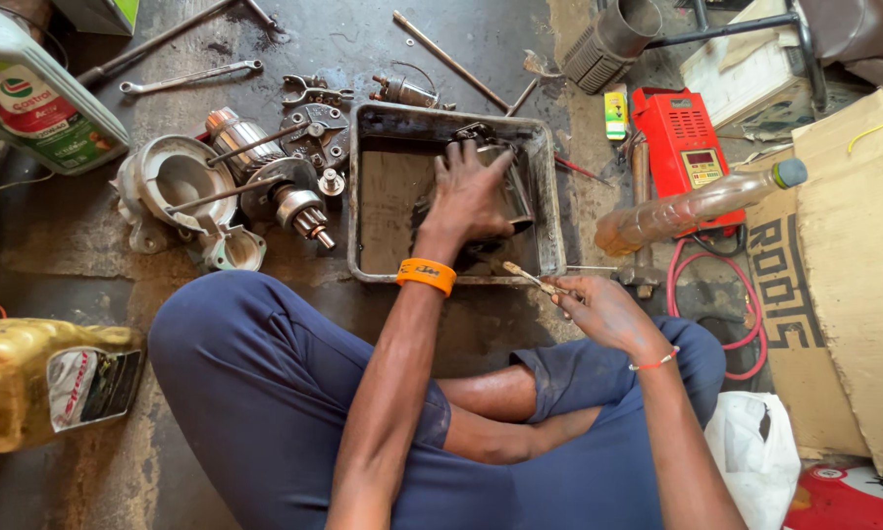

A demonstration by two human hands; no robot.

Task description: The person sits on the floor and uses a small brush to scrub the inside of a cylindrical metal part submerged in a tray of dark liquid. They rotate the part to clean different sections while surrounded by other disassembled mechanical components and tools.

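A: Free room? Tray (pixel 360 196) left half bare, around nine o'clock of the left hand (pixel 469 196).
B: Blocked at nine beyond the rim: motor parts (pixel 265 186). Three o'clock: plastic bottle (pixel 692 208), red meter (pixel 684 147). Twelve: rod (pixel 449 61).

My left hand (pixel 469 193) is stretched well forward, arm nearly straight, palm turned down and fingers spread and curled over what lies beneath it. An orange band circles that wrist. My right hand (pixel 598 309) sits nearer to my body and off to the right of the left, well apart from it, elbow bent, wrist cocked inward. Its fingers are pinched together in a light grip, with a thin red-and-white thread bracelet around the wrist.
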